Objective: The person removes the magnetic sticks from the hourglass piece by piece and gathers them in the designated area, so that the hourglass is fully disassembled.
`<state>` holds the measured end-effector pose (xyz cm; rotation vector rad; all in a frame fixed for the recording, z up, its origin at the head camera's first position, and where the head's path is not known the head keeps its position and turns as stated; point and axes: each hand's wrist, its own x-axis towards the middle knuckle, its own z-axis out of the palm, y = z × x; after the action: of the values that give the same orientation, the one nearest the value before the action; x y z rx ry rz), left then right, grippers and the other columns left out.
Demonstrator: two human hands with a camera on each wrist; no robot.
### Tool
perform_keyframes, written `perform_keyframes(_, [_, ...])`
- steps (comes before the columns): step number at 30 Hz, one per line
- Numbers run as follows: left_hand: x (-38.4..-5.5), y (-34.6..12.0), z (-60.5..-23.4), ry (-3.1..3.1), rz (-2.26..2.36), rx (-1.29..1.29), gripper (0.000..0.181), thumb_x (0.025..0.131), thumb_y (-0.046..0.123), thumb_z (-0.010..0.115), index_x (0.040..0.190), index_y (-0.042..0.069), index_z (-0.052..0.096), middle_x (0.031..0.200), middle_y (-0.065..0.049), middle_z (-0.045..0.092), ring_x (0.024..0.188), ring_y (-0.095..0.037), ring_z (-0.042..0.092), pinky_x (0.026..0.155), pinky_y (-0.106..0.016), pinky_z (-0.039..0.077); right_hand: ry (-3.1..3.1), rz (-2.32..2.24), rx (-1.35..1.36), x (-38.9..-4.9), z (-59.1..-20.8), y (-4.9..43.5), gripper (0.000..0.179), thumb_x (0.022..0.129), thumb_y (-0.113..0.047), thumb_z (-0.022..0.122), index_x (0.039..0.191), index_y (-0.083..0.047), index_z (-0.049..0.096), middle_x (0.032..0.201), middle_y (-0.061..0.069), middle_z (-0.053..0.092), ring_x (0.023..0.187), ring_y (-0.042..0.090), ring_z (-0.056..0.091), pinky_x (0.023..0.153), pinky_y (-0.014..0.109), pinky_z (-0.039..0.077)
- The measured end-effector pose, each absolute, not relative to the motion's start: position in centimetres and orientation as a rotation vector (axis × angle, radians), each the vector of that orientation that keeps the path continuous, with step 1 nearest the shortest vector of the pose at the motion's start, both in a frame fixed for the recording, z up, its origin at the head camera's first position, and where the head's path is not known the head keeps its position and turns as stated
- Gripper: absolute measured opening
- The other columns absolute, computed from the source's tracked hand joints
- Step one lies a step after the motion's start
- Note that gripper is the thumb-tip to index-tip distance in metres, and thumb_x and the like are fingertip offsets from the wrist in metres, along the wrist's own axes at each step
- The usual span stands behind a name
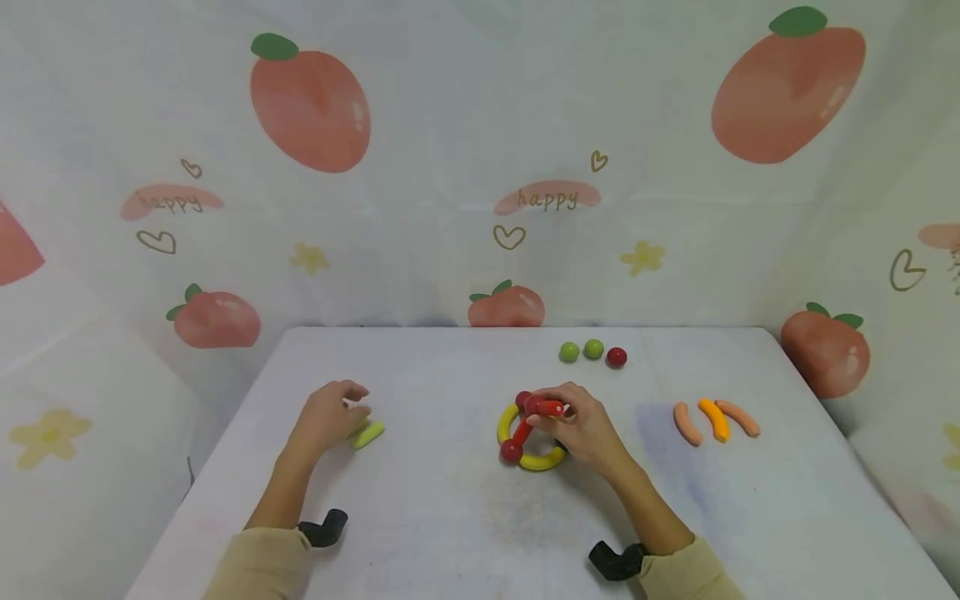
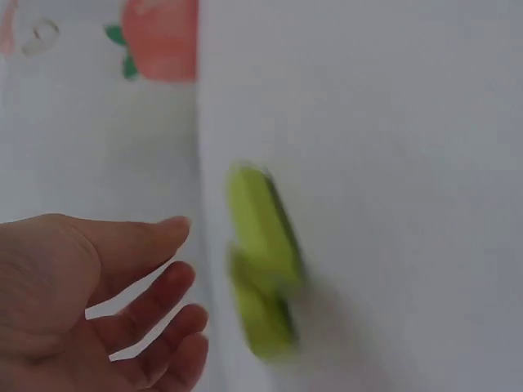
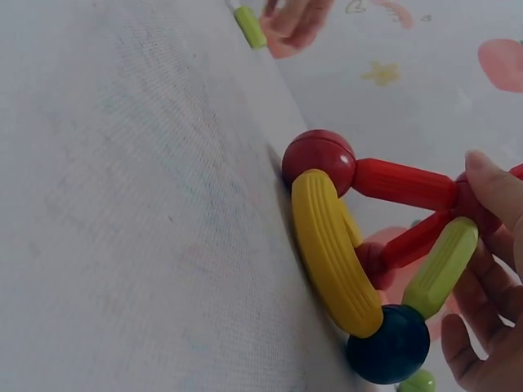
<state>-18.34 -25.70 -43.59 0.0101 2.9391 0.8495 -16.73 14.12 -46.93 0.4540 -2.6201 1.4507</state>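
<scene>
- The structure [image 1: 522, 432] stands on the bench [image 1: 442, 508] before you: curved yellow rods [image 3: 335, 253] form its base, joined by red balls and 1 dark blue ball [image 3: 388, 345].
- From that base, 2 straight red rods [image 3: 406, 184] and 1 green rod [image 3: 441, 268] lean in to 1 top red ball [image 3: 472, 210]; the wide ring below probably gives the frame its footing.
- Your right hand [image 1: 588, 429] pinches the structure at this top ball, likely because the sloping rods all meet there and 1 grip can steady them. Another red rod [image 1: 553, 407] juts out beside your fingers.
- Your left hand [image 1: 326, 422], well left of the structure, grasps nothing: its fingers bend loosely just beside loose green rods [image 2: 263, 233], blurred but seemingly 2, perhaps laid there for easy reach.
- Beyond the structure and slightly right sit 2 green balls [image 1: 570, 352] and 1 loose red ball [image 1: 617, 357].
- To the structure's right lie 3 curved orange and pinkish rods [image 1: 714, 419], apparently grouped by shape, away from your working space.
</scene>
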Motion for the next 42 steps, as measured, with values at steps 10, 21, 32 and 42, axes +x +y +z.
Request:
perform_keyframes(10, [-16.7,-10.5,-38.8,2.994,1.247,0.567,0.028,0.092,0.028,0.076,0.118,0.018,0.073,0.109,0.002,0.072,0.100,-0.018,0.064,0.086,-0.033,0.057,-2.616,1.424,0.445,-16.8,-47.0,13.7,0.039,0.084,-0.028,0.084,0.120,-0.019,0.072,0.104,-0.003,0.070,0.099,0.014,0.058,0.080,0.025,0.053])
perform_keyframes(21, [-16.0,-3.5,-39.8,2.969,0.949,0.921,0.033,0.089,0.042,0.077,0.114,0.020,0.075,0.103,0.007,0.067,0.095,-0.011,0.050,0.076,-0.020,0.047,-2.535,1.298,0.561,-16.9,-47.6,13.7,0.031,0.087,-0.001,0.076,0.118,-0.004,0.070,0.109,0.007,0.072,0.100,0.023,0.061,0.088,0.034,0.057])
perform_keyframes(32, [-16.9,-5.5,-41.5,2.821,1.508,0.607,0.020,0.098,0.028,0.068,0.114,0.017,0.072,0.104,0.004,0.069,0.091,-0.010,0.064,0.079,-0.019,0.057,-2.575,1.352,0.572,-16.8,-47.0,13.5,0.037,0.085,-0.024,0.083,0.119,-0.017,0.072,0.104,-0.003,0.071,0.098,0.017,0.061,0.080,0.030,0.057])
perform_keyframes(42, [-17.8,-11.9,-40.9,2.588,2.023,0.217,0.028,0.100,0.029,0.064,0.123,0.013,0.070,0.111,-0.012,0.071,0.093,-0.021,0.075,0.086,-0.027,0.061,-2.635,1.381,0.482,-16.6,-46.7,13.9,0.036,0.086,-0.027,0.082,0.120,-0.019,0.071,0.106,-0.005,0.069,0.101,0.015,0.059,0.086,0.029,0.058])
